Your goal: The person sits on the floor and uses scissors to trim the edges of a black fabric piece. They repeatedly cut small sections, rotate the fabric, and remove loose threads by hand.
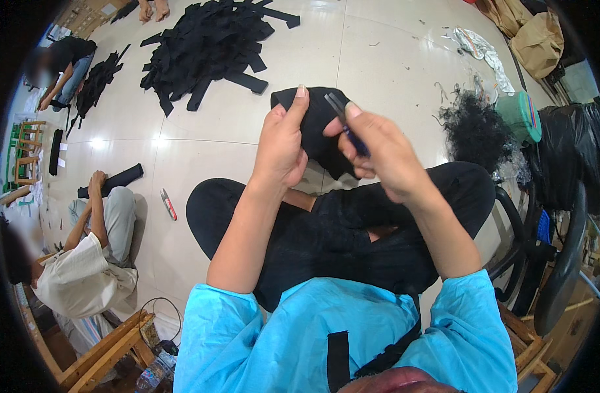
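- Black cloth (pixel 318 134): plain, matt and limp, with a broad upper part and a lower end drooping to a blunt point; held above the floor (pixel 234 154), to the right of the heap of black pieces (pixel 205 56) and nearer the person.
- Left hand (pixel 283 144): fingers pinching the cloth's left side, thumb extended upward.
- Right hand (pixel 382 144): fingers closed around dark-handled snips (pixel 357 141), their blades slightly parted beside the cloth.
- Red-handled snips (pixel 169 205): lying nearer the person than the heap.
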Demonstrator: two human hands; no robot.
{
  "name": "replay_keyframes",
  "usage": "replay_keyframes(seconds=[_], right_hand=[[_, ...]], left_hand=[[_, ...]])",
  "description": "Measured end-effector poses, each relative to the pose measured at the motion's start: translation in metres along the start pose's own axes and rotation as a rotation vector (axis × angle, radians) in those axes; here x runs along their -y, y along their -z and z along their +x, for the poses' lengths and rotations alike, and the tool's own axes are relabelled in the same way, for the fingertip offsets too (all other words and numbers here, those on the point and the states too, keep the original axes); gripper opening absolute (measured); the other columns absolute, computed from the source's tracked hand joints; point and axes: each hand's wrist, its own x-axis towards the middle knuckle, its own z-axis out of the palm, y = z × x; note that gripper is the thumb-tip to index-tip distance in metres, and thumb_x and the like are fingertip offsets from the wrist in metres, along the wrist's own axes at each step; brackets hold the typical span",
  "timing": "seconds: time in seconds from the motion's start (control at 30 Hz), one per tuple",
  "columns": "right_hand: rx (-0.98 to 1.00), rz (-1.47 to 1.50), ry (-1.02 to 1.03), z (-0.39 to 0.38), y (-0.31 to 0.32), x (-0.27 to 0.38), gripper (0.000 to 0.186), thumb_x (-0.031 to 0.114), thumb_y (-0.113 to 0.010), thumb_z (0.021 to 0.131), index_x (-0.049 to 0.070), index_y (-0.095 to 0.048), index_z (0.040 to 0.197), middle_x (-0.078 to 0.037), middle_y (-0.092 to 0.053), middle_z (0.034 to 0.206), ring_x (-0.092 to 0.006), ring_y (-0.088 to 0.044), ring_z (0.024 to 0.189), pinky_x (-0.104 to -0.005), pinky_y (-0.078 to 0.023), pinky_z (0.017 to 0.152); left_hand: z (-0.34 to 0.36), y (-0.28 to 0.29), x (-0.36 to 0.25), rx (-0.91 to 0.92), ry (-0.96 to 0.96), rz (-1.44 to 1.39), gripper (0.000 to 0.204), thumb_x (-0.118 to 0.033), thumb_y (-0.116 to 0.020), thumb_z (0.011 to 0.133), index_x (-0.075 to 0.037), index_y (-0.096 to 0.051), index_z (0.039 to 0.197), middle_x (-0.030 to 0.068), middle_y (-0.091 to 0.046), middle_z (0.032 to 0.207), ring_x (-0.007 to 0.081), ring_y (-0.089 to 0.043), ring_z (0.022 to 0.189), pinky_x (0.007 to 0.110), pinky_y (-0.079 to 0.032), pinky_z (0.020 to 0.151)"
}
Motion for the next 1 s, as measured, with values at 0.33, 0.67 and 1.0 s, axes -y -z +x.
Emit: replay_keyframes(seconds=[0.33, 0.67, 1.0], right_hand=[[0.043, 0.203, -0.063, 0.005, -0.008, -0.016, 0.047, 0.048, -0.049, 0.112, 0.004, -0.063, 0.104, 0.005, -0.047, 0.071, -0.0027, -0.035, 0.055, -0.0205, -0.029, 0.047], [-0.005, 0.22, -0.06, 0.005, -0.01, -0.017, 0.045, 0.048, -0.05, 0.112, 0.006, -0.063, 0.101, 0.006, -0.046, 0.071, -0.0019, -0.032, 0.053, -0.0201, -0.027, 0.045], [-0.026, 0.224, -0.009, 0.005, -0.008, -0.017, 0.044, 0.046, -0.053, 0.111, 0.006, -0.062, 0.097, 0.007, -0.046, 0.069, -0.0005, -0.031, 0.052, -0.0192, -0.024, 0.043]], left_hand=[[-0.006, -0.009, -0.005, -0.013, -0.095, -0.061, 0.03, -0.031, -0.065, 0.107, -0.001, -0.068, 0.105, 0.0084, -0.074, 0.089, 0.0137, -0.07, 0.072, 0.028, -0.058, 0.067], [-0.008, -0.012, -0.004, -0.006, -0.096, -0.026, 0.027, -0.028, -0.067, 0.106, -0.002, -0.069, 0.102, 0.0082, -0.074, 0.086, 0.0122, -0.069, 0.068, 0.027, -0.058, 0.062], [-0.01, -0.012, -0.004, 0.021, -0.079, 0.019, 0.025, -0.026, -0.068, 0.105, -0.001, -0.071, 0.107, 0.0078, -0.075, 0.091, 0.0119, -0.071, 0.076, 0.026, -0.059, 0.068]])
